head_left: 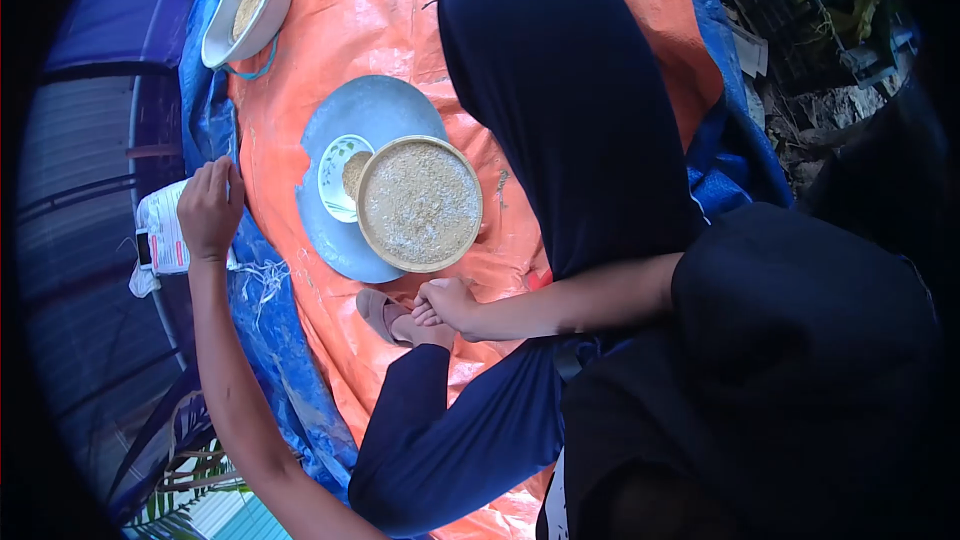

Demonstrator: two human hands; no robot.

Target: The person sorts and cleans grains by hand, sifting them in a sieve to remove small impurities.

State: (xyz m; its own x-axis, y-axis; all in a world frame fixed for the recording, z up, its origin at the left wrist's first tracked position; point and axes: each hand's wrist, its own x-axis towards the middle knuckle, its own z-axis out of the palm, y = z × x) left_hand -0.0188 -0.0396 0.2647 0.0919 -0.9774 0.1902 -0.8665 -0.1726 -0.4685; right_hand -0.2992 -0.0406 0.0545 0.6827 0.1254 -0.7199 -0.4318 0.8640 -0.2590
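My left hand [211, 210] is raised at the left, fingers curled closed, overlapping a white printed bag [165, 230] in this view; I cannot tell what is in its fingers. My right hand [448, 305] is closed loosely with bent fingers, close over my shoe [378, 316] and ankle. Just beyond it sits a round sieve [420, 204] with a light rim, filled with pale, coarse, grainy meal and whitish powder. The sieve overlaps a white bowl [333, 180] with a green leaf pattern, which holds some tan meal. Both are on a round grey metal tray [375, 100].
An orange tarp [400, 0] covers the ground, with a blue tarp [270, 310] along its edge. A white tub [272, 20] of grain-like stuff stands at the upper left. A black crate [770, 10] and debris lie at the upper right. My bent knee [560, 70] rises beside the tray.
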